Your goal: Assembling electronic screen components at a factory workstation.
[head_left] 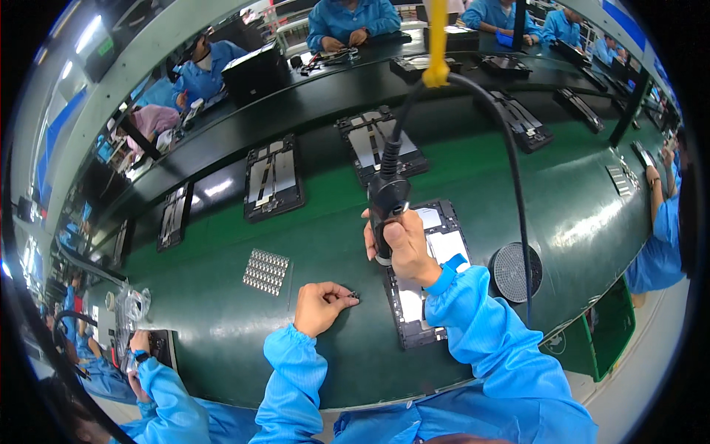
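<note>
My right hand [408,248] is wrapped round a black electric screwdriver [389,196], which hangs from a yellow strap [438,44] with a black cable. The screwdriver's lower end is near the upper left edge of an opened tablet [409,303]; whether it touches is hidden. White panels and a black frame show inside the tablet, partly behind my right forearm. To the tablet's left, my left hand [318,307] pinches a small dark piece [355,297] between thumb and fingers, just above the green bench. Its exact kind is too small to make out.
A sheet of small metallic pieces [266,271] lies left of centre. A round grey gridded dish [516,272] stands right of the tablet. Several opened tablets [274,177] line the far side. A green crate [606,340] is at lower right. Co-workers in blue sit on both sides and opposite.
</note>
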